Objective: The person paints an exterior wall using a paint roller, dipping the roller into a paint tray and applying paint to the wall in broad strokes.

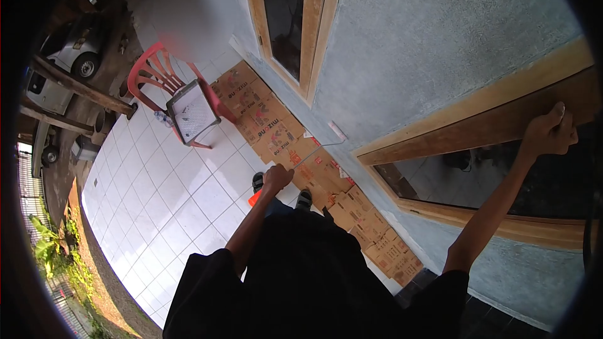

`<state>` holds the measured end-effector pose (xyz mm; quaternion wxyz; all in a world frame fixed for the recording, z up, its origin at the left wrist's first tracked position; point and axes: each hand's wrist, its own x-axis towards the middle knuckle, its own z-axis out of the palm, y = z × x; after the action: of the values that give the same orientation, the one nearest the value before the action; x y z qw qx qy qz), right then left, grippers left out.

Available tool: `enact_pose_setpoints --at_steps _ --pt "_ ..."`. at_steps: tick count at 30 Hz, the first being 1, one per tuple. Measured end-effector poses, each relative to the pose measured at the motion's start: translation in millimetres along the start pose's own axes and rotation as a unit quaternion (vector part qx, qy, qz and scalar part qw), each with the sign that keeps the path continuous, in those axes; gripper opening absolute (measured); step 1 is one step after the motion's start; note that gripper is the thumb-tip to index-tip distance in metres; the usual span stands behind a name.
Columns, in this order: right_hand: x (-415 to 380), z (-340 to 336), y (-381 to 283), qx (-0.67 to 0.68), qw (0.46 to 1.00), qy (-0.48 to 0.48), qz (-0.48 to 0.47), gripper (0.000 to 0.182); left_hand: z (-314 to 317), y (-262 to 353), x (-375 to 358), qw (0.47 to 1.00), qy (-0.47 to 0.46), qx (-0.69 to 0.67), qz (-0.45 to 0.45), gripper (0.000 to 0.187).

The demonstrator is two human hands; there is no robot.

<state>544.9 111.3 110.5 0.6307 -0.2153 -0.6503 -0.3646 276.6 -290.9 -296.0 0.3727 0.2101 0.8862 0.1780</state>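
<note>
Showing a pale pinkish sleeve on a bent metal rod, the paint roller [337,130] is beside the grey wall [440,44]; the left hand [278,179] grips it closed, the right hand [553,130] curls shut against the wooden window frame [483,116].

The floor [179,204] has glossy white square tiles with darker joints. Flattened brown cardboard [276,130], printed in red and black, lies in a long strip beside the wall. A red plastic chair [164,70] stands on the floor, close to the cardboard.
</note>
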Motion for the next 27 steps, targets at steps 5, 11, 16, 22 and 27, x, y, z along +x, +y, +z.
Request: enact_pose_setpoints --at_steps 5,11,16,22,27 --pt "-1.8 -1.3 -5.4 0.035 0.999 0.015 -0.007 0.018 -36.1 -41.0 -63.7 0.999 0.003 -0.024 -0.040 0.052" --pt "-11.5 0.9 -6.7 0.032 0.999 0.008 0.043 0.020 -47.2 -56.7 -106.9 0.996 0.064 -0.043 0.037 0.052" --pt "-22.6 -1.9 -21.0 0.020 0.997 0.001 0.080 0.022 -72.2 -56.2 -122.7 0.992 0.034 -0.113 0.054 0.049" --pt "-64.3 -24.7 -89.9 0.255 0.892 0.049 0.370 0.028 -64.7 -50.7 -108.8 0.957 0.005 -0.279 0.081 0.052" --pt "-190.9 -64.0 -229.8 0.370 0.691 -0.345 0.516 0.022 -76.1 -60.1 -106.2 0.955 -0.015 -0.289 0.067 0.057"
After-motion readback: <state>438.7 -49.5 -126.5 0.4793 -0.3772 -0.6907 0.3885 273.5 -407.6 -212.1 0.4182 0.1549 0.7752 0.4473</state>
